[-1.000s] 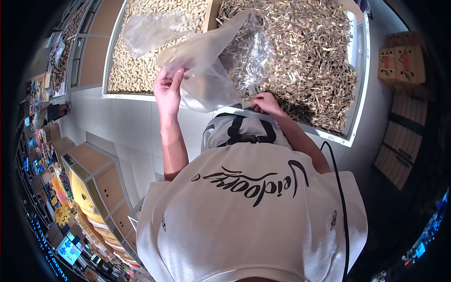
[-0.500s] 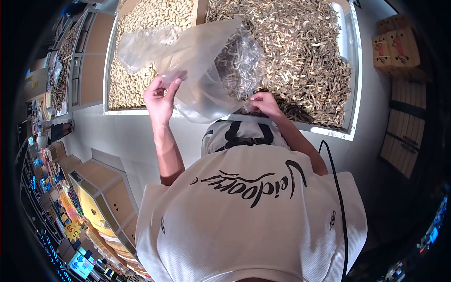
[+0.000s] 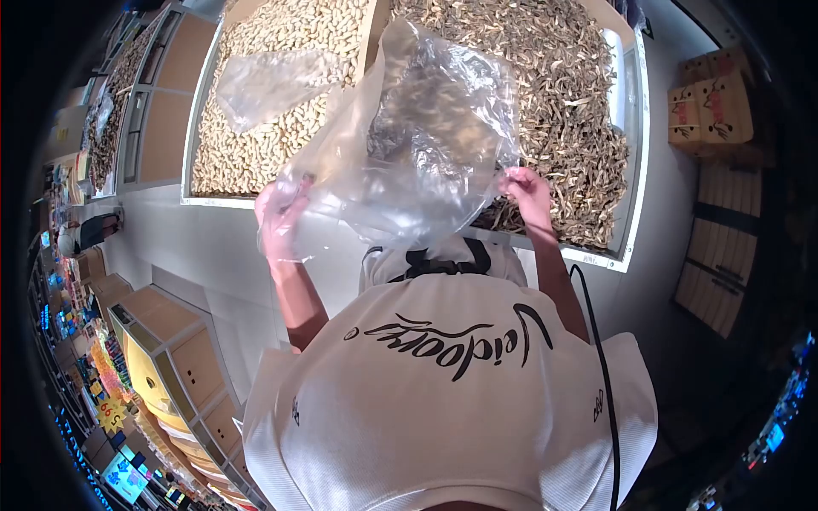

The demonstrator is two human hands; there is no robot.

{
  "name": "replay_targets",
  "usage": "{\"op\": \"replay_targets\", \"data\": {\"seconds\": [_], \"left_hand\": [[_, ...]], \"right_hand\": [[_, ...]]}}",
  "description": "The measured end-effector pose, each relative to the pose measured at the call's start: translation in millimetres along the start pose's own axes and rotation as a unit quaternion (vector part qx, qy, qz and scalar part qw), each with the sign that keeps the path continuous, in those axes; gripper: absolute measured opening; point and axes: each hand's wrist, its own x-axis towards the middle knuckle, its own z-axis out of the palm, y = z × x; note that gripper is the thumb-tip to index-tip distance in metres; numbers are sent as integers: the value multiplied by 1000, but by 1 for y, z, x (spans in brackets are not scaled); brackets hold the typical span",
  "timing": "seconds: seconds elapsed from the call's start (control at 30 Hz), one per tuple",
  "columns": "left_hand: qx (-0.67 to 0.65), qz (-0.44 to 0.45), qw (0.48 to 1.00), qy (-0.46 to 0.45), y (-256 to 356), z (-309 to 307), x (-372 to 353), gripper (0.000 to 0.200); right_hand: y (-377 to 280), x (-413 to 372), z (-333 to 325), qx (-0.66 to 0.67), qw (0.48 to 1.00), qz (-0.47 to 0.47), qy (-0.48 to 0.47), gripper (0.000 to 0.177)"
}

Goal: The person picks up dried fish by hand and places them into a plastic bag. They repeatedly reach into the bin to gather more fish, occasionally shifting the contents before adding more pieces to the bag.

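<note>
So on the left, the left hand (image 3: 281, 220) is under a layer of film from the big clear plastic bag (image 3: 407, 183). You can see fingers bent through the plastic, but it's blurry enough that I can't tell whether they're clamped on it or just tucked inside. The bag itself is spread out between the two hands, partly over the peanuts (image 3: 247, 157) but mostly over the dark dried strips (image 3: 579, 128), with the wooden divider (image 3: 373, 34) running between the two piles. A second plastic piece (image 3: 271, 85) lies flat on the peanuts. Over on the right, the right hand (image 3: 528, 192) has thumb and fingers closed together, pinching the bag's right edge just above the strips.

Compared with half a second ago: the left hand was bare then, thumb and fingers pinching the film from outside, and now plastic covers it. The bag's wide part has moved right and is stretched broader. The right hand has shifted right too, so the hands are further apart.
</note>
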Motion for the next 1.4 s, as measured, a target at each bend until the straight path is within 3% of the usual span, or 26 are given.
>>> {"op": "replay_targets", "data": {"seconds": [0.1,0.13,0.33,0.43,0.47,0.57,0.63,0.67,0.77,0.8,0.87,1.0,1.1,1.23,1.27,1.37,1.4], "left_hand": [[-168,-21,983,-69,-44,3,6,28],[-213,18,970,-113,-56,4,7,34],[-297,25,946,-129,-56,6,4,49],[-341,-161,926,9,-80,-10,26,66],[-274,-198,940,34,-71,-10,33,72],[-125,-222,967,-26,-8,7,60,71],[45,-232,970,-60,30,34,68,73],[57,-219,972,-71,28,45,74,60],[7,-107,959,-262,-14,53,85,42],[1,-122,966,-229,13,57,77,38],[-24,-33,988,-149,29,50,70,39],[29,177,983,46,52,25,52,41],[24,245,967,61,41,11,43,38],[127,194,971,60,34,21,36,38],[143,186,970,57,31,23,35,36],[154,158,973,61,36,29,23,33],[151,148,975,67,40,32,19,32]], "right_hand": [[-6,23,-6,-62,995,70,30,47],[-21,29,2,-72,992,85,56,52],[-60,71,30,-140,984,104,-21,40],[-49,92,30,-187,979,61,-47,24],[-48,94,31,-195,979,27,-43,21],[-68,90,39,-187,981,-19,-45,17],[-92,75,51,-203,977,-50,-34,17],[-105,68,55,-209,975,-64,-34,16],[-131,52,59,-229,966,-120,-13,15],[-136,50,55,-240,960,-146,6,15],[-152,42,40,-296,942,-150,55,15],[-185,16,28,-174,946,-245,121,13],[-191,2,25,-145,950,-215,172,13],[-170,5,23,-216,939,-177,201,11],[-170,4,23,-325,915,-112,211,16],[-145,13,8,-401,869,-143,250,20],[-155,6,12,-418,865,-110,254,36]]}}
